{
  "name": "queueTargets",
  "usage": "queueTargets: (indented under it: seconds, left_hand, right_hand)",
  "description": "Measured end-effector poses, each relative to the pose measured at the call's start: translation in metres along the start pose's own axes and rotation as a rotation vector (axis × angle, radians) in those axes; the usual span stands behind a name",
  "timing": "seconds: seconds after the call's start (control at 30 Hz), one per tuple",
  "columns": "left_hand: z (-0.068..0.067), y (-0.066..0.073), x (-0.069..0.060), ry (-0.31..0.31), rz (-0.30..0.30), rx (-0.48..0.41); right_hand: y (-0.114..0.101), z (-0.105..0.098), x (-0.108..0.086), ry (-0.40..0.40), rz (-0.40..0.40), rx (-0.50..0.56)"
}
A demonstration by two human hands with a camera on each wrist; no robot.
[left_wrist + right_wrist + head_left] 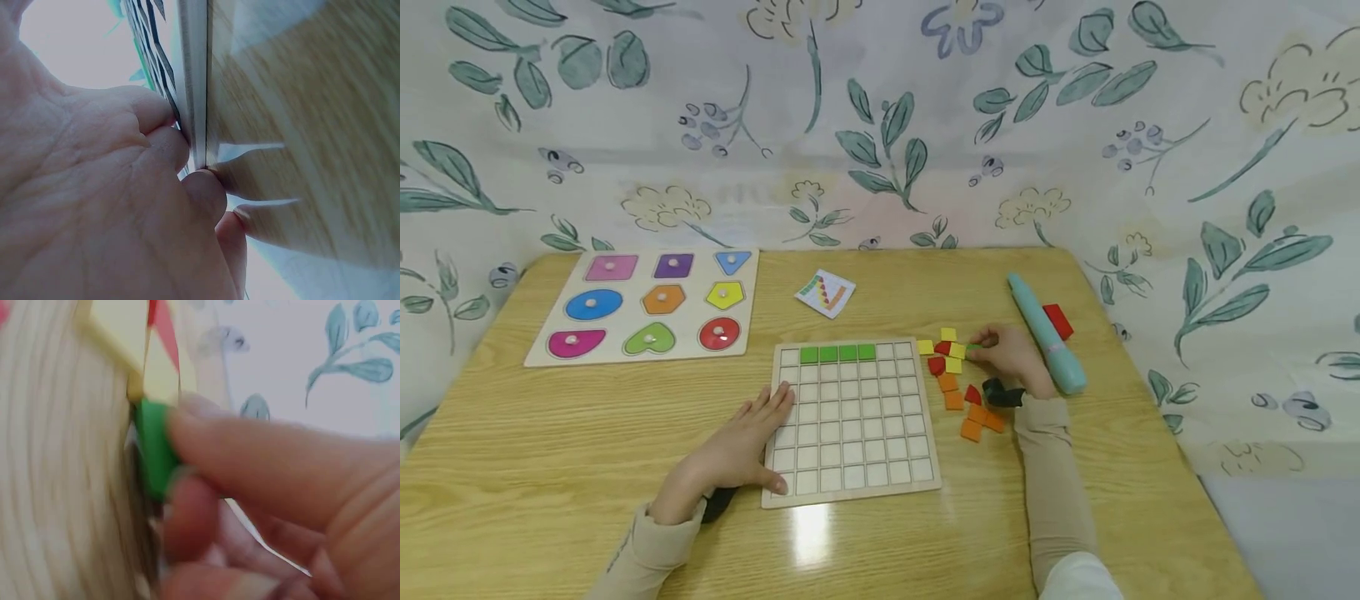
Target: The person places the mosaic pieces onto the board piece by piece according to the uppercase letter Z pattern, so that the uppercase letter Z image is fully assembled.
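Note:
A wooden grid board (851, 408) lies on the table, with several green square tiles (838, 354) in its top row. My left hand (737, 446) rests on the board's left edge, fingers stretched out; the left wrist view shows its fingertips against the board's rim (195, 81). To the right of the board, my right hand (1011, 354) pinches a green tile (155, 450) between thumb and finger. Yellow tiles (953, 365) and red quarter-round pieces (936, 365) lie beside those fingers. Orange tiles (972, 429) are scattered nearer to me.
A shape-puzzle board (643, 312) with knobbed pieces lies at the back left. Behind the grid board is a small pattern card (825, 292). A teal mallet-like object (1047, 333) and a red block (1058, 321) lie to the right. Floral cloth (880, 125) hangs behind the table.

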State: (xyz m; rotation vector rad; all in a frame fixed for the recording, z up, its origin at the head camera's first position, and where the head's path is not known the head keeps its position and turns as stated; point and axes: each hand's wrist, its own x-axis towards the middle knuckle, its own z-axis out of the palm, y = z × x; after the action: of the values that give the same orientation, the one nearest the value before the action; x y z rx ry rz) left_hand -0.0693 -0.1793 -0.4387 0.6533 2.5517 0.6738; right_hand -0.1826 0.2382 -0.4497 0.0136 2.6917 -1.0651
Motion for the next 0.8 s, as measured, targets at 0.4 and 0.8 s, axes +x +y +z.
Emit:
queueTargets:
  seconds: [0.4,0.8]
  left_hand:
    - [0.002,0.000,-0.001,-0.005,-0.009,-0.012]
    - [0.002,0.000,-0.001,-0.010,-0.008,-0.024]
  right_hand:
    - [-0.066,0.051,0.014,-0.111,-0.100,0.315]
    - [-0.089,0.083,0.014,-0.025,-0.201,0.071]
